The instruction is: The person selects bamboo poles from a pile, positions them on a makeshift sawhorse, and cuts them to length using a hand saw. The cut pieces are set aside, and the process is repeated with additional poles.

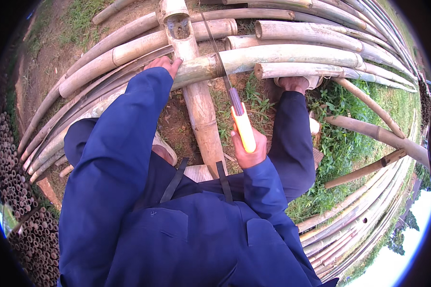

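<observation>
A bamboo pole [282, 56] lies across an upright-running bamboo stem [198, 100]. The saw [234, 95] crosses the pole right of the stem. The left hand [164, 64] rests on the pole left of the stem; the right hand [249, 148] is below, on the saw's handle.

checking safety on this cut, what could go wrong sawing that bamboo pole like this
The left hand steadies the bamboo pole close to the saw blade; a jump could reach its fingers. The pole rests across a round bamboo support, so it might roll. The right hand grips the yellow handle alone, so a bind may twist the blade.
</observation>
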Motion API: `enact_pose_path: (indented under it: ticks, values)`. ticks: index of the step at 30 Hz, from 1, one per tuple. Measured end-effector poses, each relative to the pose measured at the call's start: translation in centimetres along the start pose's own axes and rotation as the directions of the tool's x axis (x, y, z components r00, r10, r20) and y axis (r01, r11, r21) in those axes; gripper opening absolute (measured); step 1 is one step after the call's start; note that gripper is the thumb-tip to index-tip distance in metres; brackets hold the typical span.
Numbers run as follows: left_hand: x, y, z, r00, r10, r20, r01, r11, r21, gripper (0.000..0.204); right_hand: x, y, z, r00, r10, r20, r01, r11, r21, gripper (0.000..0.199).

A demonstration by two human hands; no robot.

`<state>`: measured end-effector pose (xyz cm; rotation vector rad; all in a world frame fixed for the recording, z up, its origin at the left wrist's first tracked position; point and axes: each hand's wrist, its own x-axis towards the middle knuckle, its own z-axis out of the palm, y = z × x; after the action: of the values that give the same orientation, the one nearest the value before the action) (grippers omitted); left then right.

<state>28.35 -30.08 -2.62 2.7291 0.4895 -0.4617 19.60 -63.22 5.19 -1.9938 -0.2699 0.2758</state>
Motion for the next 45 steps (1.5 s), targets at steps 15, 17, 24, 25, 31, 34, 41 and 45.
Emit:
enact_pose_path:
  ticks: [15, 17, 24, 25, 31, 34, 41, 45]
  values:
    - [-2.8, -2.0, 0.8, 0.971, 0.225, -0.083, -0.204, 0.958, 0.202, 0.09, 0.5, 1.1, 1.9, 0.999, -0.005, -0.044, 0.007, 0.998, 0.065, 0.013]
    - [-2.9, -1.9, 0.5, 0.961, 0.261, -0.095, -0.242, 0.955, 0.172, 0.089, -0.3, -1.1, 0.4, 0.999, 0.004, -0.039, -0.003, 0.999, 0.033, 0.013]
    - [-1.3, -2.7, -1.0, 0.955, 0.256, 0.15, -0.26, 0.966, 0.007, 0.088, -11.3, -2.9, -5.6, 0.997, 0.063, 0.054, -0.058, 0.995, -0.085, 0.035]
    - [-1.0, -2.7, -0.9, 0.951, 0.263, 0.165, -0.264, 0.964, -0.014, 0.088, -10.5, -3.0, -5.1, 0.999, 0.043, 0.025, -0.042, 0.997, -0.06, 0.032]
    - [1.2, -3.6, -2.3, 0.931, 0.308, 0.194, -0.296, 0.951, -0.092, 0.091, -1.7, -2.1, -0.5, 0.999, 0.026, -0.027, -0.025, 0.999, 0.034, 0.01]
    - [1.2, -3.6, -2.7, 0.944, 0.271, 0.188, -0.259, 0.962, -0.088, 0.09, -6.2, -1.7, -2.2, 0.998, 0.059, -0.001, -0.058, 0.998, 0.032, 0.014]
    - [2.2, -3.9, -3.0, 0.938, 0.29, 0.189, -0.28, 0.957, -0.08, 0.09, -8.6, -2.4, -3.9, 0.999, 0.039, 0.011, -0.039, 0.998, -0.043, 0.021]
    - [1.2, -3.2, -2.1, 0.948, 0.298, 0.114, -0.289, 0.953, -0.09, 0.098, 0.6, -0.5, 1.4, 0.995, -0.064, -0.074, 0.067, 0.997, 0.037, 0.008]
